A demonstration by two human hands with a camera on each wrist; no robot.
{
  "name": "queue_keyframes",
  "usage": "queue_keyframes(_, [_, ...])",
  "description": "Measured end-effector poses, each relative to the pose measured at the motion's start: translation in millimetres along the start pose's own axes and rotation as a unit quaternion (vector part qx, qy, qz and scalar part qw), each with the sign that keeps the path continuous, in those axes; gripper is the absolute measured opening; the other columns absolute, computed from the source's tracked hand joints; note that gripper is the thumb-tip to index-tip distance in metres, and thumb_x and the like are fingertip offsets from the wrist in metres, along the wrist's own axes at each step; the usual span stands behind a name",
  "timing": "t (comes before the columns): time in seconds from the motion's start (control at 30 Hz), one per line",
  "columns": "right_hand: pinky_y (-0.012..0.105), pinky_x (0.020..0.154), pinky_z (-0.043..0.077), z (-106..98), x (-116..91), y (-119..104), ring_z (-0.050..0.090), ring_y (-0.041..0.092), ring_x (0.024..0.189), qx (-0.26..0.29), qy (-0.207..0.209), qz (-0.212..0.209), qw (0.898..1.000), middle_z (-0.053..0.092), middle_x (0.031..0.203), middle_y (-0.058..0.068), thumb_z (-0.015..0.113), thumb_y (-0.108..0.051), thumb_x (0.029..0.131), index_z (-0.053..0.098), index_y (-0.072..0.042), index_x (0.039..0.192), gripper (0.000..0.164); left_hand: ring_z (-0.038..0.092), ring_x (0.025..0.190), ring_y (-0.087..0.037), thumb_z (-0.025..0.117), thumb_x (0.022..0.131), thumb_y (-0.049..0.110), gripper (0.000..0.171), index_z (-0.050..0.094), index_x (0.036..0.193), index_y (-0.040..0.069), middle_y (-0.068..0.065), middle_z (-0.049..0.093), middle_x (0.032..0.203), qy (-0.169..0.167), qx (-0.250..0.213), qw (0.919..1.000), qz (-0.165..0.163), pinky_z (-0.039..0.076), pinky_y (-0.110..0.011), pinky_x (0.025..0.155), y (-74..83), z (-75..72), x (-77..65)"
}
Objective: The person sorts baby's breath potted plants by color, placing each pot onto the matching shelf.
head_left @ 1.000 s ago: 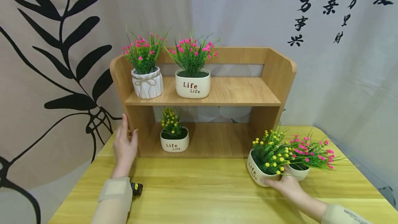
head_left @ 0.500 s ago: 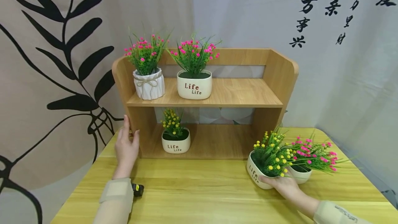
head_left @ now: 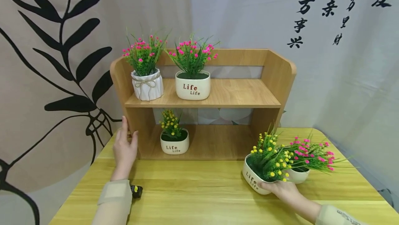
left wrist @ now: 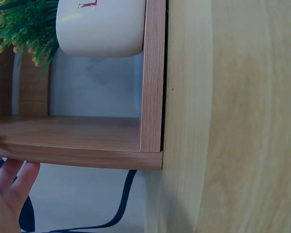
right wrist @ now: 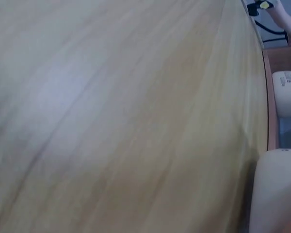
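Observation:
My left hand point(head_left: 124, 148) holds the left side panel of a two-tier wooden shelf point(head_left: 240, 91); in the left wrist view its thumb lies inside the panel point(left wrist: 82, 158) and its fingers point(left wrist: 23, 182) outside. At front right, my right hand point(head_left: 285, 190) grips a cream "Life" pot point(head_left: 254, 178) of yellow flowers point(head_left: 274, 159), tilted, thumb in front and the other fingers hidden behind. Part of that pot point(right wrist: 276, 194) fills the lower right of the right wrist view. Behind the hand stands a similar pot point(head_left: 297, 175) with pink flowers point(head_left: 311, 155).
On the upper tier stand a white pot tied with twine point(head_left: 148, 86) and a cream pot point(head_left: 193, 86), both with pink flowers. A small yellow-flowered pot point(head_left: 175, 143) sits on the lower tier. The wooden table point(head_left: 199, 190) extends in front, with a printed curtain point(head_left: 237, 13) behind.
My right hand has brought the yellow-flowered pot slightly left and toward me, away from the pink-flowered pot behind. My left hand keeps its place on the shelf.

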State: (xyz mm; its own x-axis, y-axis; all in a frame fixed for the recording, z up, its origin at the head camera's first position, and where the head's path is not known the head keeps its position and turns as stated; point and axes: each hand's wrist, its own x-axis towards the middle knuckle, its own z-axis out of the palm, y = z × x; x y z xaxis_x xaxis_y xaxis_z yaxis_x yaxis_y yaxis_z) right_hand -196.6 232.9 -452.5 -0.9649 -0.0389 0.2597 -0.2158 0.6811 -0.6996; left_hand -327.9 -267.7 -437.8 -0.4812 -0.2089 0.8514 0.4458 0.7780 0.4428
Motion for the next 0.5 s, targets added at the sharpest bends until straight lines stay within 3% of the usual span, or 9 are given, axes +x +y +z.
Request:
queue_keyframes(0.1, [0.008, 0.092, 0.032, 1.4, 0.5, -6.4, 0.052, 0.028, 0.113, -0.014, 0.033, -0.041, 0.999, 0.060, 0.122, 0.020, 0.085, -0.019, 0.067, 0.050, 0.012, 0.128, 0.076, 0.057, 0.089, -0.047, 0.063, 0.091, -0.002, 0.079, 0.024, 0.155, 0.022, -0.032, 0.055, 0.115, -0.001, 0.000, 1.0000, 0.002, 0.050, -0.057, 0.063, -0.3, -0.8, 0.6])
queue_keyframes(0.27, [0.020, 0.090, 0.042, -0.1, 4.1, -15.2, 0.055, 0.020, 0.104, -0.065, 0.068, -0.123, 0.988, 0.064, 0.112, 0.012, 0.088, -0.023, 0.060, 0.057, 0.009, 0.119, 0.074, 0.057, 0.089, -0.047, 0.063, 0.091, -0.002, 0.079, 0.024, 0.155, 0.023, -0.032, 0.054, 0.116, -0.003, 0.000, 1.0000, -0.002, 0.051, -0.058, 0.062, -0.6, -2.6, -0.8])
queue_keyframes(0.4, [0.036, 0.090, 0.047, -3.9, 6.1, -25.2, 0.055, 0.018, 0.104, -0.079, 0.050, -0.146, 0.985, 0.064, 0.112, 0.009, 0.087, -0.026, 0.062, 0.059, 0.006, 0.119, 0.072, 0.056, 0.090, -0.047, 0.063, 0.091, -0.001, 0.079, 0.024, 0.155, 0.023, -0.032, 0.054, 0.118, -0.001, 0.002, 1.0000, -0.002, 0.049, -0.058, 0.064, -0.8, -3.3, -0.5])
queue_keyframes(0.5, [0.040, 0.090, 0.048, -4.3, 6.8, -31.5, 0.055, 0.017, 0.105, -0.068, 0.032, -0.148, 0.986, 0.064, 0.113, 0.008, 0.087, -0.025, 0.061, 0.059, 0.005, 0.121, 0.073, 0.057, 0.089, -0.047, 0.063, 0.091, -0.001, 0.079, 0.024, 0.155, 0.024, -0.032, 0.054, 0.118, -0.002, 0.002, 1.0000, -0.001, 0.049, -0.058, 0.064, -0.9, -3.8, -0.2])
